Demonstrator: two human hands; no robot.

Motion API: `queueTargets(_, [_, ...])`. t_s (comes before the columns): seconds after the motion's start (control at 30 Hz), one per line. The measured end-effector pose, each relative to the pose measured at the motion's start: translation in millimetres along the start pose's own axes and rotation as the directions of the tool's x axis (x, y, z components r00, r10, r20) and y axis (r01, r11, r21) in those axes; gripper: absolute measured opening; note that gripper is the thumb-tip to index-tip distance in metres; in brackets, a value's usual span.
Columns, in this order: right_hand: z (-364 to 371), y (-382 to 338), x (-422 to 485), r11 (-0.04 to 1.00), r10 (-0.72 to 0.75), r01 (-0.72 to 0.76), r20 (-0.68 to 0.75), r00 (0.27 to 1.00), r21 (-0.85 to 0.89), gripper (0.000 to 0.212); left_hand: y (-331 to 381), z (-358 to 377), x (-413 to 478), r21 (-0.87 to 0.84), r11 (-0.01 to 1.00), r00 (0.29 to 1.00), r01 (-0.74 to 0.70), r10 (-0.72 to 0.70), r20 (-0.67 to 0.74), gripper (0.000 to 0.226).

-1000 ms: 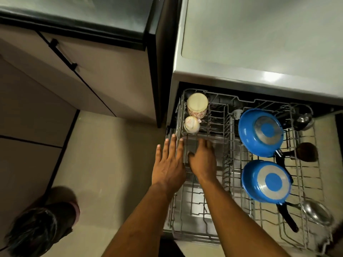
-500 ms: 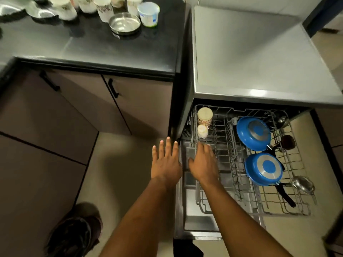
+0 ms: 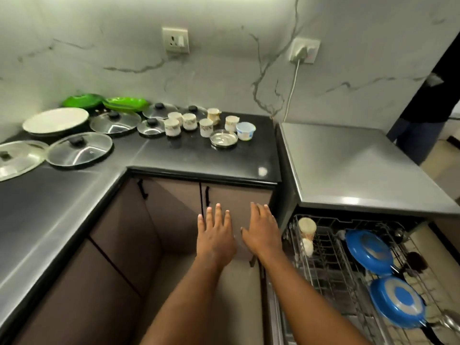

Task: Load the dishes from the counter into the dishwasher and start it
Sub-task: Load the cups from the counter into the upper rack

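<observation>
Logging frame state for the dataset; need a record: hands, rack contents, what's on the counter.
left hand: open, empty, before the cabinet
right hand: open, empty, beside the left hand
rack: pulled out, holds two blue pans and a cup
counter: floral cups, steel plate, plastic tub, glass lids, white plate
task state: loading unfinished

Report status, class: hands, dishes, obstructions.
Left hand, right hand open, empty. Cups and lids sit on counter; two blue pans in rack. Nothing blocks the reach.
</observation>
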State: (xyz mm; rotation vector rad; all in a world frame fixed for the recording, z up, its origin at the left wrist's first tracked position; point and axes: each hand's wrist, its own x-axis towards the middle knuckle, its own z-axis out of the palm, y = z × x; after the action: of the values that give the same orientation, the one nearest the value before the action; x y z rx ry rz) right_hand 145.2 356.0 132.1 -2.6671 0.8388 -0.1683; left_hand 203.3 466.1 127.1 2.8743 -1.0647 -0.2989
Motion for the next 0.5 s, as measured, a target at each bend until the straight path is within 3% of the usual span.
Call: queueTargets(0.5, [13,-35,136,0.998,-0.05,0.049,0.03,0.998,0.034,0.075,-61,-32,115,0.015,0.997,0.997,0.08,-0.08,0.022,0.068])
